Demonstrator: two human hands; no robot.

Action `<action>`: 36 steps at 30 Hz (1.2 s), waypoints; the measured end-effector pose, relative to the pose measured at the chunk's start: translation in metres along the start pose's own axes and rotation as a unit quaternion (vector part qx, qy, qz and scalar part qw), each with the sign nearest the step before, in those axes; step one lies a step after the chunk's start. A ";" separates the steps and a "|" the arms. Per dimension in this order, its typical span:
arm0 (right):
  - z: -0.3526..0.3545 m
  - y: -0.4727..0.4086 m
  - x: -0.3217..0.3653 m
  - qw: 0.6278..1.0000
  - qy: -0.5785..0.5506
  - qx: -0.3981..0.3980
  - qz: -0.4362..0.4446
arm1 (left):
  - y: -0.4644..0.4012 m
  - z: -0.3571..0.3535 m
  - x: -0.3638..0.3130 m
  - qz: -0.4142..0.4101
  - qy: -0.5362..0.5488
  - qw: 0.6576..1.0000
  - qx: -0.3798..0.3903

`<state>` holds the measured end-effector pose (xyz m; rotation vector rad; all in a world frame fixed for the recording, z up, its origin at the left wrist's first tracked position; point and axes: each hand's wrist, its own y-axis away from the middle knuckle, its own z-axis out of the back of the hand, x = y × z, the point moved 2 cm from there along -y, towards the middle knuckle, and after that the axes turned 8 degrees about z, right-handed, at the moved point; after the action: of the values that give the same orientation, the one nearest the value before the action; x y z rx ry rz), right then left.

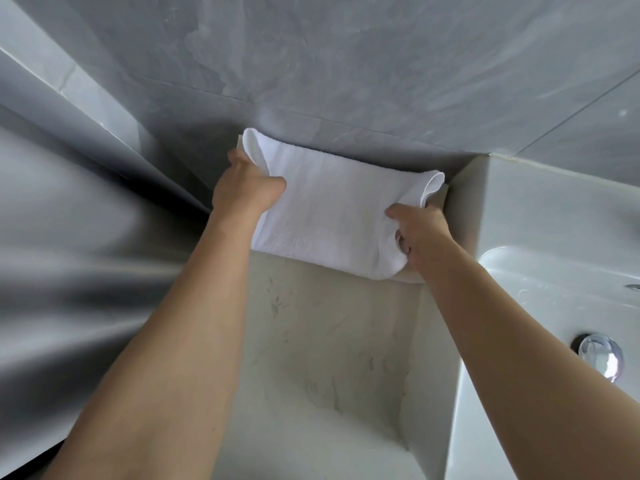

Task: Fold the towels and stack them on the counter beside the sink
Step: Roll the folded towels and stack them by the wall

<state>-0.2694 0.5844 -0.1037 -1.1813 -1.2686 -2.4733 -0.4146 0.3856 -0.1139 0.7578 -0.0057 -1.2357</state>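
Left hand (242, 188) fingers curl round the towel's (332, 206) left end, thumb on top; right hand (420, 233) fingers pinch its right end, thumb on top. Both arms reach forward, nearly straight. The folded white towel lies on the bench (322, 341) against the grey wall (346, 64), long axis left to right, just beside the sink (554, 289). No writing shows.

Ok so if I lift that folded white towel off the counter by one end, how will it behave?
The white towel will probably sag and unfold: its ends curl loosely where the left hand and right hand grip it. Its looped pile likely makes it grippy, not slippery. It seems light.
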 end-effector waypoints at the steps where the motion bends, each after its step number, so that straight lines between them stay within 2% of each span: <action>1: 0.003 0.001 0.002 1.000 0.009 0.010 0.002 | -0.002 -0.001 0.000 0.007 0.019 1.000 0.008; 4: 0.009 0.005 0.005 0.999 0.011 0.015 0.041 | -0.004 0.002 0.001 0.033 0.126 0.989 0.069; 6: 0.014 0.014 0.006 0.996 0.018 0.001 0.084 | 0.007 0.009 0.004 0.044 0.225 0.964 0.134; 11: 0.030 0.056 0.008 0.985 0.016 0.015 0.171 | 0.081 0.025 0.020 0.043 0.418 0.853 0.310; 14: 0.052 0.086 0.004 0.982 0.004 0.013 0.191 | 0.124 0.023 0.038 0.013 0.487 0.803 0.344; 16: 0.073 0.103 -0.004 0.980 0.005 0.003 0.200 | 0.149 0.017 0.047 0.004 0.508 0.782 0.362; 21: 0.143 0.139 -0.039 0.972 0.017 -0.025 0.232 | 0.216 -0.015 0.043 -0.024 0.474 0.765 0.435; 26: 0.232 0.148 -0.086 0.976 -0.030 -0.074 0.202 | 0.293 -0.070 0.014 -0.034 0.435 0.748 0.500; 31: 0.324 0.145 -0.139 0.984 -0.039 -0.066 0.163 | 0.373 -0.131 -0.012 -0.039 0.420 0.757 0.500; 36: 0.418 0.132 -0.172 0.979 -0.050 -0.134 0.144 | 0.440 -0.185 -0.043 -0.038 0.428 0.752 0.500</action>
<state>0.1507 0.7669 0.0055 -1.4492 -0.7327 -2.4436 0.0152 0.5707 -0.0085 2.2501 0.1262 -0.7789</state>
